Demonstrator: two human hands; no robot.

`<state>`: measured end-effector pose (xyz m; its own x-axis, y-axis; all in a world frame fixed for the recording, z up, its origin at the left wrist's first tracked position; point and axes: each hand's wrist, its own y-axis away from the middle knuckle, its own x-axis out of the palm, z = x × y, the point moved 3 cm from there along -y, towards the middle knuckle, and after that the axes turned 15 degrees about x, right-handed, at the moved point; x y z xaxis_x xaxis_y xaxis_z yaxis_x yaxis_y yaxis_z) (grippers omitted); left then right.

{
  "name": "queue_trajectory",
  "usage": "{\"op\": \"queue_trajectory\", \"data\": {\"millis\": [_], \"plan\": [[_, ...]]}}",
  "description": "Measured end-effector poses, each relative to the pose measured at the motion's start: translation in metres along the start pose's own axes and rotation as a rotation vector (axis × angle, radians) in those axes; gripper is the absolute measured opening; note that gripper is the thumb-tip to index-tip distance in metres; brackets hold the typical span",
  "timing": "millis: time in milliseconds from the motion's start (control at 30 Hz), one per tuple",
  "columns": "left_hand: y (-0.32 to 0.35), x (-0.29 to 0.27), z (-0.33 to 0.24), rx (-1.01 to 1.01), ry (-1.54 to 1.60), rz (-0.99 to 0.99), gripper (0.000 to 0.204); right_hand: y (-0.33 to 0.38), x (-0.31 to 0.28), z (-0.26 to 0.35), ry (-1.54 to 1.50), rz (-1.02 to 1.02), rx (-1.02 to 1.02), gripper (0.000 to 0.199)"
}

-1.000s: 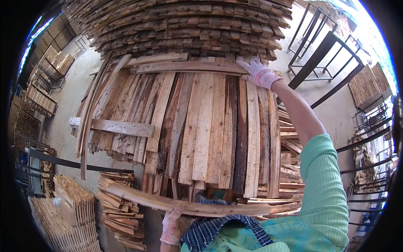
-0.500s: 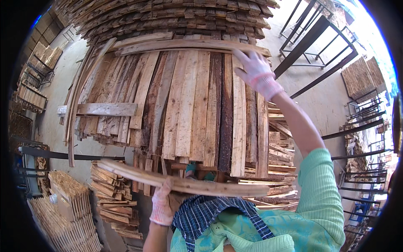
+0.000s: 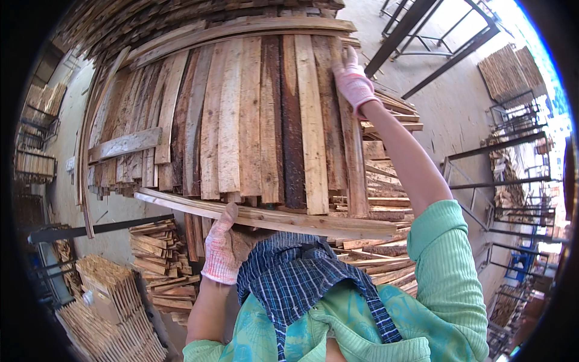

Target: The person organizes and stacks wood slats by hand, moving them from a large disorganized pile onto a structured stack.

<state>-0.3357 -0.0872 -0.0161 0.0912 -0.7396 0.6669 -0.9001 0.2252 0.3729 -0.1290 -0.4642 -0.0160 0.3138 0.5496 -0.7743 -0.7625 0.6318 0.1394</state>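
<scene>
My left hand point(image 3: 222, 250), in a white and pink knitted glove, is closed around a long narrow plank point(image 3: 313, 224). This plank lies crosswise in front of my waist, alongside the near ends of a layer of boards point(image 3: 248, 120). My right hand point(image 3: 354, 83), gloved the same way, reaches to the far right corner of the layer. Its fingers are stretched out over the far part of the rightmost board point(image 3: 357, 175); the palm side is hidden. Bark shows on a dark board point(image 3: 294, 139) in the layer.
Two long strips point(image 3: 253, 30) lie crosswise at the far end. A short board point(image 3: 126, 145) lies across the left side. Behind rises a tall timber stack point(image 3: 145, 24). Metal frames point(image 3: 422, 42) stand at right, and a loose wood pile point(image 3: 158, 259) sits at left.
My right hand has come down onto the layer's far right corner. The plank in my left hand has moved forward, close to the boards' near ends. The whole view has shifted.
</scene>
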Motion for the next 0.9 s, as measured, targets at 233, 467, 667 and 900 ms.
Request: {"op": "queue_trajectory", "data": {"millis": [233,467,667,900], "plan": [[0.036,-0.045,0.000,-0.013,-0.074,-0.140,0.072,0.194,-0.040,0.019,0.362,0.259,-1.022,0.081],[0.034,-0.080,0.006,0.048,0.019,-0.229,0.049,0.246,-0.017,-0.008,0.389,0.067,-1.148,0.067],[0.019,-0.069,-0.018,0.114,0.040,-0.135,0.056,0.238,-0.014,-0.008,0.379,0.051,-1.202,0.061],[0.000,-0.097,-0.033,0.093,-0.039,-0.201,0.056,0.248,-0.034,0.015,0.579,0.436,-1.031,0.077]]}}
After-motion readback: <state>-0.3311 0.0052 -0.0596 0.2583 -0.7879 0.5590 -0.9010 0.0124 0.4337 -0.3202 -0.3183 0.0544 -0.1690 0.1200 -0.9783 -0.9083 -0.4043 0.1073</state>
